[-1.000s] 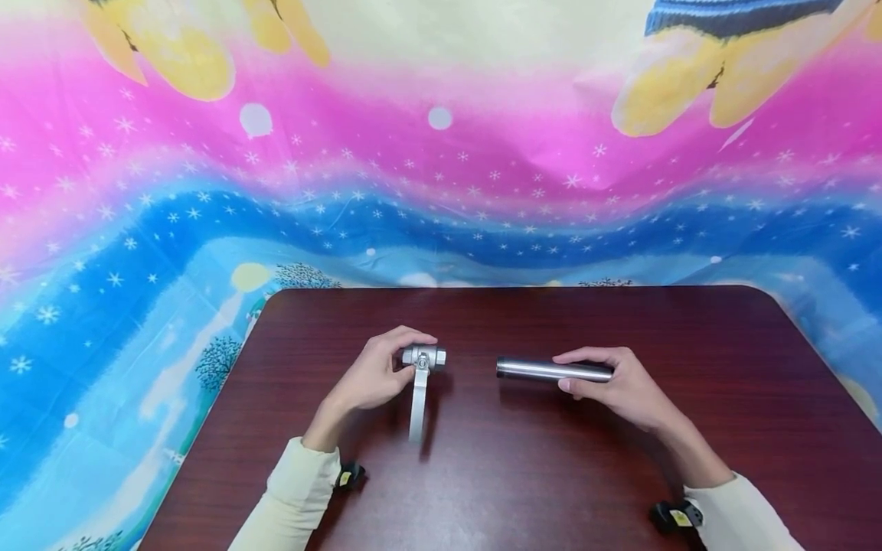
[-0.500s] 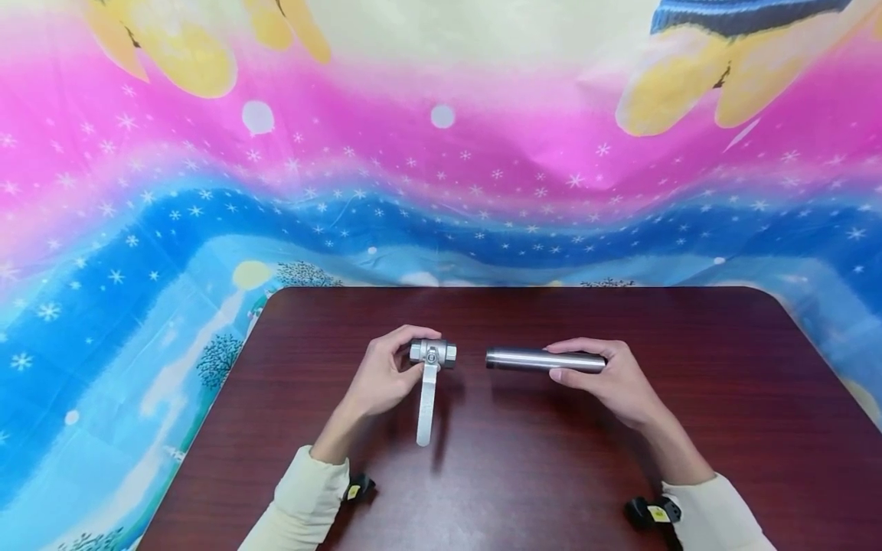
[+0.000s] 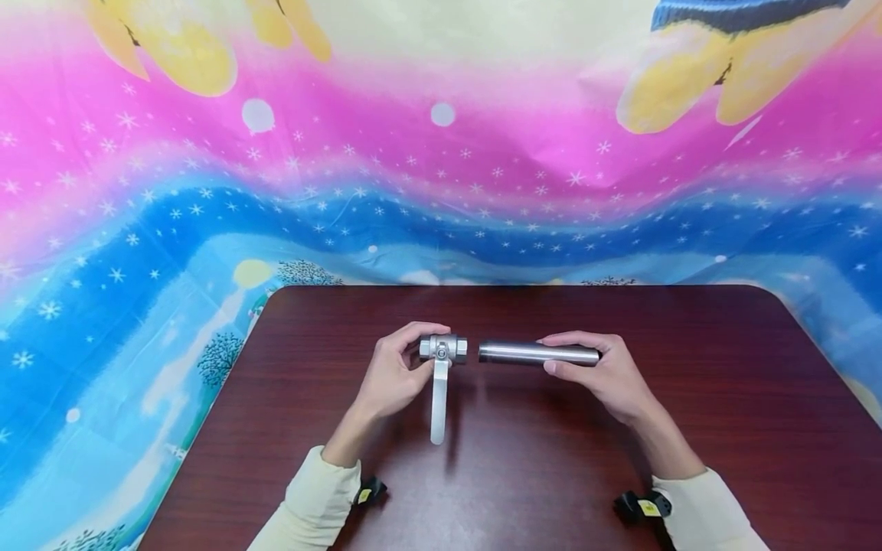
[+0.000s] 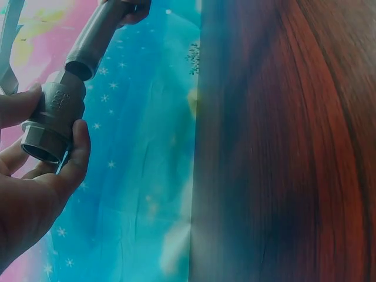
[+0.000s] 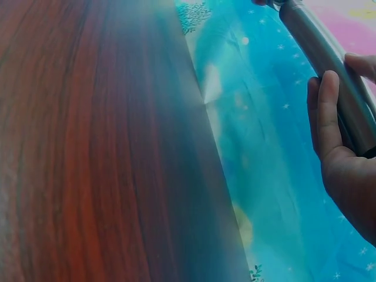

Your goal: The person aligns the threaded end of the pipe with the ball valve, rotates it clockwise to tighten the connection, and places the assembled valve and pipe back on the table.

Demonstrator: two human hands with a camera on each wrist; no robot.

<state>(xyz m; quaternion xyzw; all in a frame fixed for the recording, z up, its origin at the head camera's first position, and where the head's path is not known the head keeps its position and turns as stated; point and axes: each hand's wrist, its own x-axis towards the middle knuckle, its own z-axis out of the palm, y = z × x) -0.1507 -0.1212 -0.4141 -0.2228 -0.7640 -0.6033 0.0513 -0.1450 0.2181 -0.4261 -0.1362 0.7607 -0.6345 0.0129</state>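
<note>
My left hand [image 3: 396, 375] grips a metal ball valve [image 3: 443, 349] by its body, thumb on the near side and fingers behind. The valve's long lever handle [image 3: 439, 405] points down toward me. In the left wrist view the valve [image 4: 60, 106] shows its hexagonal, open end. A straight steel pipe [image 3: 537, 353] is pinched between the thumb and fingers of my right hand [image 3: 613, 375]. The pipe's left end faces the valve's right opening, a small gap apart in the head view. In the right wrist view the pipe [image 5: 329, 53] slants past my fingers.
Both things are held above a dark reddish wooden table [image 3: 537, 490]. Behind it hangs a pink and blue patterned cloth [image 3: 441, 191]. A black wrist camera [image 3: 370, 491] sits at the left cuff, another black camera [image 3: 641, 506] at the right.
The valve in my left hand has moved right and slightly up. My right hand has brought the pipe left and slightly up, so the gap between them has narrowed.
</note>
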